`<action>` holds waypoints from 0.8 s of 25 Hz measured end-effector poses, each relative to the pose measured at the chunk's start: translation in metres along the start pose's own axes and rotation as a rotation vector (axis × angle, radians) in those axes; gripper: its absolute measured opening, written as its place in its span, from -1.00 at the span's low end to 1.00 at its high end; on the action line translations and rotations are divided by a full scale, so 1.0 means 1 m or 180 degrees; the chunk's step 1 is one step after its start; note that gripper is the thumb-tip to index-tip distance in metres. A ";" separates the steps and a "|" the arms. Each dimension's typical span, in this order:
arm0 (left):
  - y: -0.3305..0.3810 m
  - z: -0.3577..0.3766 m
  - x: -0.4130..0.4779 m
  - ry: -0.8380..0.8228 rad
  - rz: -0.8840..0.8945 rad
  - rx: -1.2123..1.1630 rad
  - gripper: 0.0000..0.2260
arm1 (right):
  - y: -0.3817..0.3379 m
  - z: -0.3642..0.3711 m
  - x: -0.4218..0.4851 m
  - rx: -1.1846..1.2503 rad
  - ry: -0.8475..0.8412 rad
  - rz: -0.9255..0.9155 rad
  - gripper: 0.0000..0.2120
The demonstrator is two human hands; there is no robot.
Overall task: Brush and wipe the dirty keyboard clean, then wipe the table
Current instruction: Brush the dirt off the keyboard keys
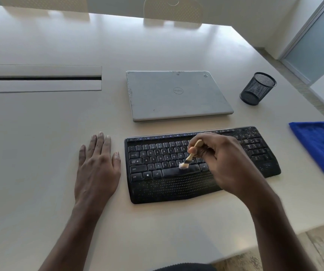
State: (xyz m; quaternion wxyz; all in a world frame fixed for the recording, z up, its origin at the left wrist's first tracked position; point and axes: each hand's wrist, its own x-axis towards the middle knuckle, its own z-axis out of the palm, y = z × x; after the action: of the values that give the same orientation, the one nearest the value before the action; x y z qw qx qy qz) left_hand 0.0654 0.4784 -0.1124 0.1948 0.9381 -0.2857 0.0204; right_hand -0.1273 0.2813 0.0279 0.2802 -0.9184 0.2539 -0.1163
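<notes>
Pinching brush (189,158), right fingers (204,153) curled.

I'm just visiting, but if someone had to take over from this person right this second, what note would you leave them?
The right hand grips the brush, bristles down on the bottom key row by the space bar.
The left hand lies flat and open on the table, just left of the keyboard.
The blue cloth lies at the table's right edge, no hand on it.
Done: brushing is under way; the left-side keys look fairly clean.
Left: the number pad is speckled with dirt. Brush it, then wipe keyboard and table with the cloth.
</notes>
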 end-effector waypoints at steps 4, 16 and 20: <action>-0.001 0.001 0.001 0.0001 0.0004 -0.0005 -0.49 | 0.013 -0.005 -0.002 -0.0220 0.0296 0.0292 -0.89; -0.001 0.001 0.000 0.0026 0.0018 0.0012 -0.50 | 0.018 -0.001 -0.018 -0.0152 0.0972 0.0352 -0.87; -0.001 0.001 0.000 0.0026 0.0012 0.0010 -0.49 | 0.017 0.007 -0.025 -0.0145 0.1375 0.0321 -0.83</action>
State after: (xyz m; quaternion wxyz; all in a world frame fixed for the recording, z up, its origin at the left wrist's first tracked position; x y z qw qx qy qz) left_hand 0.0654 0.4788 -0.1136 0.1945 0.9377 -0.2867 0.0251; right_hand -0.1533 0.2856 0.0108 0.2039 -0.8644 0.3562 -0.2904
